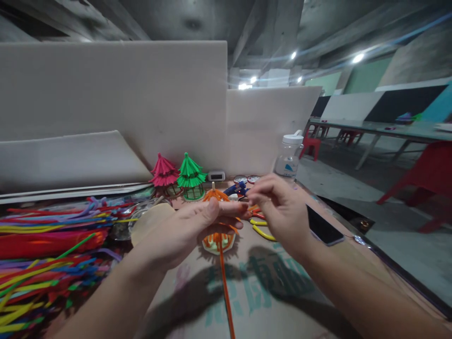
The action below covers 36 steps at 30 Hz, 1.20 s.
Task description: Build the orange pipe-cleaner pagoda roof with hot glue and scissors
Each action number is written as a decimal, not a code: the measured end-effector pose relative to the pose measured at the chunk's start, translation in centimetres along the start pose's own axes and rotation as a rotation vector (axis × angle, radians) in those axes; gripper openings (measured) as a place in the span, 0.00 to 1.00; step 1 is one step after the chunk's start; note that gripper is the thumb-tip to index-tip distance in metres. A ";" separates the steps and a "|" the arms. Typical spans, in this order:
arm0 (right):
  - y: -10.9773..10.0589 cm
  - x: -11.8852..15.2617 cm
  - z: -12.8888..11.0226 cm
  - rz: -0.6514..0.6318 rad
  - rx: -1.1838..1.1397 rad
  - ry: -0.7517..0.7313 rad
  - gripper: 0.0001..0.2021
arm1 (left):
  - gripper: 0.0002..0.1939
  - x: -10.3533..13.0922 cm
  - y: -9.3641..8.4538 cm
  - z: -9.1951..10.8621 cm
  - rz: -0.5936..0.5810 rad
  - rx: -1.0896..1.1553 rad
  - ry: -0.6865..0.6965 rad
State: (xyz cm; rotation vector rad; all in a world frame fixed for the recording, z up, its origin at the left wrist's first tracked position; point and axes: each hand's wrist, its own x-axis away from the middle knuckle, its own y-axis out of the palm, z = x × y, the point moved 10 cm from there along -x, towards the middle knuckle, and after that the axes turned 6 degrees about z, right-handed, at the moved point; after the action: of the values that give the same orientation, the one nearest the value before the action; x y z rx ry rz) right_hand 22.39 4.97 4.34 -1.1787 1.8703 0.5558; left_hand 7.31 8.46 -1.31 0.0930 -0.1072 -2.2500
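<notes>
My left hand (199, 220) is stretched out over a small orange pipe-cleaner model (215, 194), its fingers pointing right and the thumb lying on top. Close to those fingertips, my right hand (277, 207) has its thumb and fingers pinched together; whatever they hold is too small or hidden to make out. Below my left hand shows the model's pale base (226, 247), ringed with orange. A long orange pipe cleaner (226, 287) runs from there toward me across the table. My left hand covers the middle of the model.
Loose coloured pipe cleaners (52, 254) cover the left side. Behind stand a pink model (164, 170) and a green model (190, 176). Yellow-handled pliers (263, 230), a blue tool (236, 189), a phone (325, 226) and a water bottle (288, 155) are at the right.
</notes>
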 end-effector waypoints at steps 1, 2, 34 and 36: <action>-1.0 -0.6 1.0 0.040 0.006 0.062 0.07 | 0.26 -0.1 -0.3 0.1 0.011 -0.007 0.011; -2.1 -1.1 1.8 0.088 0.012 0.126 0.07 | 0.25 -0.1 -0.6 0.3 0.028 -0.026 0.031; 0.7 -0.3 2.8 -0.739 0.258 0.106 0.12 | 0.15 1.2 -8.4 6.5 0.509 -0.634 0.382; 1.1 -0.2 3.2 -0.698 0.292 0.101 0.08 | 0.10 0.8 -8.2 5.6 0.475 -0.633 0.319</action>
State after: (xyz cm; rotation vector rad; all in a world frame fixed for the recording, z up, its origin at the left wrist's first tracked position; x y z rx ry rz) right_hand 22.79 7.91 2.66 -1.5556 1.4164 -0.1606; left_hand -0.05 13.23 3.32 0.0730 0.6803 -1.6793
